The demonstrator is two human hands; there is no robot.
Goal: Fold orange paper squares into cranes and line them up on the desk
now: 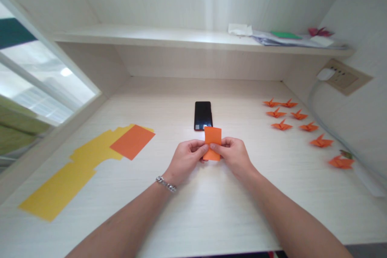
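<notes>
A folded piece of orange paper (212, 137) is held just above the pale wooden desk (193, 205) at its middle. My left hand (186, 158) pinches its left edge and my right hand (234, 155) pinches its right edge, fingers closed on the paper. A metal bracelet (166, 184) circles my left wrist. A black phone (202, 115) lies flat just behind the paper.
Left on the desk lie yellow paper sheets (65, 181) with one orange sheet (132, 141) on top. Several folded orange paper cranes (302, 125) sit at the right. A shelf (181, 38) above carries papers. A wall socket (343, 76) with a white plug and cable is at the right.
</notes>
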